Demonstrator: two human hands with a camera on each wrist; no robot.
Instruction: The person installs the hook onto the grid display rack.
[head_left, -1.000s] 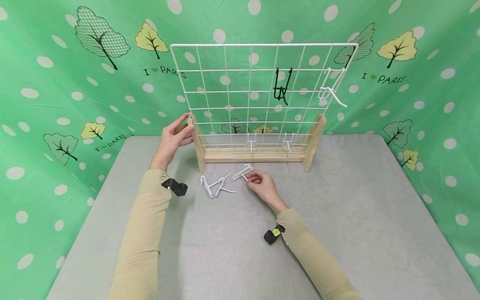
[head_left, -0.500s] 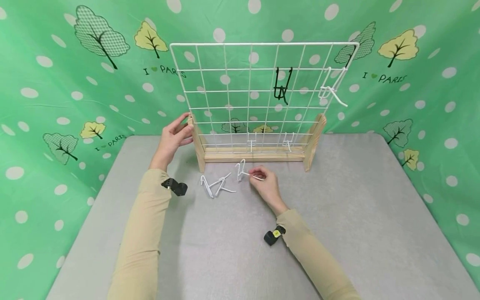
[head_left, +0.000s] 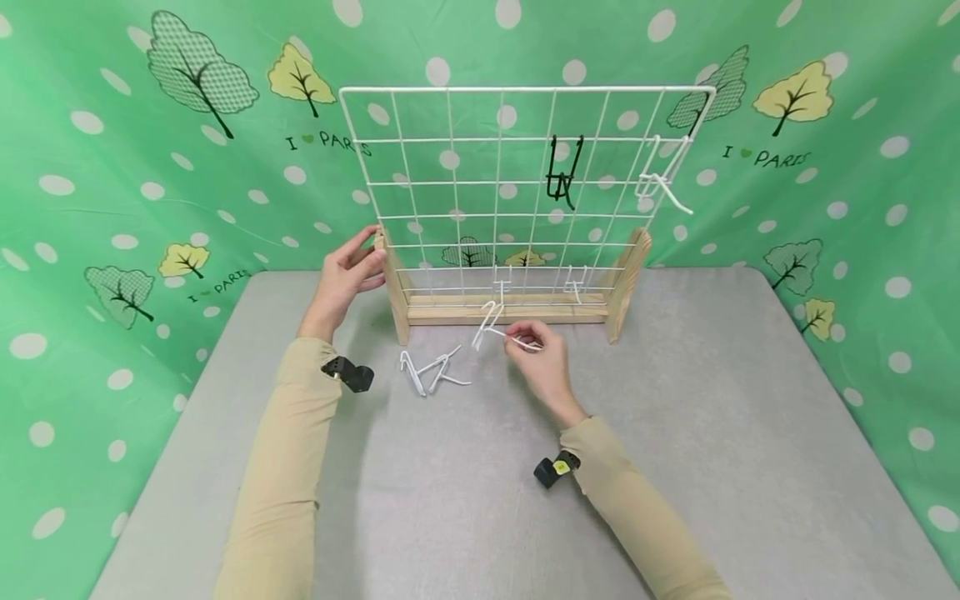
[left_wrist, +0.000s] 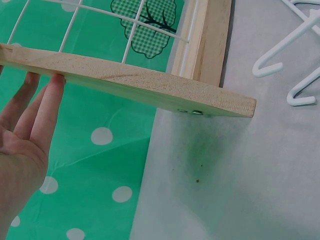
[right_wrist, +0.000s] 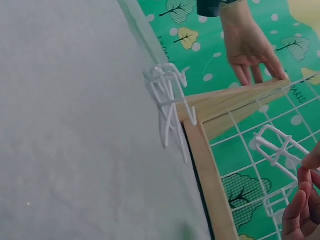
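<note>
My right hand [head_left: 542,354] pinches a white wire hook [head_left: 491,323] by its prong, in front of the lower part of the white wire grid [head_left: 475,182]. The right wrist view shows the hook's looped frame [right_wrist: 277,145] pointing away from the fingers, overlapping the grid. My left hand [head_left: 339,279] touches the outer side of the left wooden post [head_left: 392,292] with fairly straight fingers [left_wrist: 46,112]. Two more white hooks [head_left: 416,375] lie tangled on the table, left of the right hand.
A black hook [head_left: 562,173] and a white hook [head_left: 660,179] hang high on the grid's right half. Two white hooks hang low, one of them a small hook [head_left: 576,286] on the right. The wooden base bar [head_left: 517,315] joins both posts on the grey table [head_left: 465,492]. Behind hangs a green cloth [head_left: 247,167].
The right hand has raised the white hook off the table, turned its frame upright and brought it towards the grid. The left hand stays at the post.
</note>
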